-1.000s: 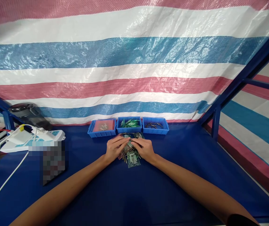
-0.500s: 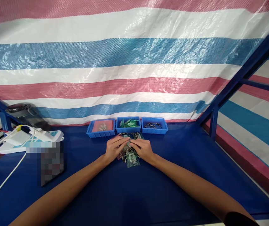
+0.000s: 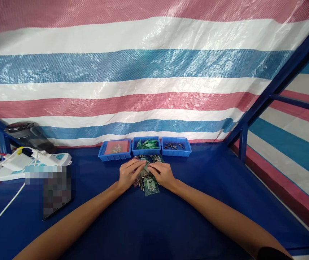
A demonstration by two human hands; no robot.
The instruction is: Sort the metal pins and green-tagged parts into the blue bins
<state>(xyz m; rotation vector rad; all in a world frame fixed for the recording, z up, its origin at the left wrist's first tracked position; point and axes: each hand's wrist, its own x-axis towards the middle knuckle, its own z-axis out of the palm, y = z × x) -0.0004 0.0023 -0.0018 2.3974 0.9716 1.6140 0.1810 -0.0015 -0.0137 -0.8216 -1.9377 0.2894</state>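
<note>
The left hand point(image 3: 129, 174) and the right hand point(image 3: 163, 174) are held nearly fingertip to fingertip above a heap of slender metal pieces point(image 3: 140, 185) and small clear packets. The left thumb and fingers are brought close together, the fingers bent over the heap; whether anything is pinched there cannot be told. The right thumb and forefinger are drawn together at their tips, where a small dark speck can be made out (too tiny to be identified), so it cannot be told what, if anything, is gripped.

The heap is spread beneath and between both hands. On its near side, just left of the right wrist, a green-tinted packet point(image 3: 151, 186) is laid flat on the dark blue tabletop point(image 3: 149, 224).

Beyond the hands, three blue plastic trays are lined up. The left tray point(image 3: 114, 157), just past the left hand, is filled with a reddish packet point(image 3: 122, 146); the middle tray point(image 3: 146, 152), past the gap between the hands, with green packets point(image 3: 149, 144); the right tray point(image 3: 176, 153), past the right hand, with dark slender pieces point(image 3: 173, 146). Well left of the left hand, a white power strip point(image 3: 62, 160) is seen.
</note>
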